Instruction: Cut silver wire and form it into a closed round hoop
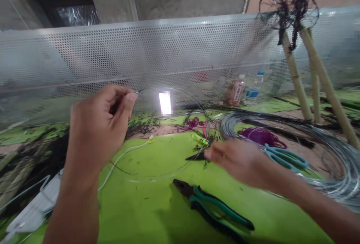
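My left hand (102, 124) is raised at the left, thumb and forefinger pinched on the end of a thin wire (137, 92). From there the wire arcs faintly to the right. My right hand (236, 159), blurred by motion, is low over the green tabletop (135, 206), its fingers closed at a dark pointed tool (195, 156). The tip points left; the rest of the tool is hidden by the hand. Combination pliers (210, 208) with green and black handles lie in front. Beside my right wrist lie scissors with light-blue handles (287, 155).
A big coil of wire (334, 154) spreads at the right, around purple yarn (263, 137). Behind stand two bottles (237, 90), a bright phone-like screen (165, 103) and a perforated metal panel (168, 56). Bamboo legs (295, 75) rise at right. A white power strip (33, 210) lies left.
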The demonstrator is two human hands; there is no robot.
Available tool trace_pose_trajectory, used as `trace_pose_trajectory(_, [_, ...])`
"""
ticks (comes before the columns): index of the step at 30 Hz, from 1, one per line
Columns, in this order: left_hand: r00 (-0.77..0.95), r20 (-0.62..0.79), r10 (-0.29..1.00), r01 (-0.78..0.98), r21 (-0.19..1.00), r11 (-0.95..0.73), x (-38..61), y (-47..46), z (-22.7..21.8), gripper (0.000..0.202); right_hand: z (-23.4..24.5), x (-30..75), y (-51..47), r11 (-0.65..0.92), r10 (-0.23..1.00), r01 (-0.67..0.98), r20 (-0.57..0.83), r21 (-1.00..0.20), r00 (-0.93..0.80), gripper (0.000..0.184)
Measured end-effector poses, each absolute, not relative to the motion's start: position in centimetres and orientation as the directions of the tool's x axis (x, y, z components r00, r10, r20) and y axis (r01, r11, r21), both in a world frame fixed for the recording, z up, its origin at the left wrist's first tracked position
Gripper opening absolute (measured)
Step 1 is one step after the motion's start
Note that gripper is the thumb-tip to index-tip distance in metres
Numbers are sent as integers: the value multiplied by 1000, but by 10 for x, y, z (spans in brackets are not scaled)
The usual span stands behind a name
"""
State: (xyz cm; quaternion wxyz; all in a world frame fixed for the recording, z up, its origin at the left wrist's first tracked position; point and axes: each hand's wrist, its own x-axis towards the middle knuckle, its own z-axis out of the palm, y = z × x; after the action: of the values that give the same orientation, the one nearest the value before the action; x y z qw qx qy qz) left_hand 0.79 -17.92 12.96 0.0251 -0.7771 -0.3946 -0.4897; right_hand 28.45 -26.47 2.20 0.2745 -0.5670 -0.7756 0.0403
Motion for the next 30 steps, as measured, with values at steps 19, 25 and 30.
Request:
trace_pose_trajectory(19, [530, 490, 692, 166, 741, -651, 18, -217, 134, 29, -9, 284, -266, -11, 975, 391, -97, -921, -199, 21])
trace_pose_trajectory(25, [616, 299, 729, -1, 925, -379, 28, -231, 129, 33, 17, 261, -224, 659, 643, 592, 755, -464, -125, 54])
trace_pose_trajectory(30, [655, 253, 712, -73, 959, -274, 30, -229, 122, 34, 28, 250, -203, 698, 582, 551, 811, -457, -66, 59])
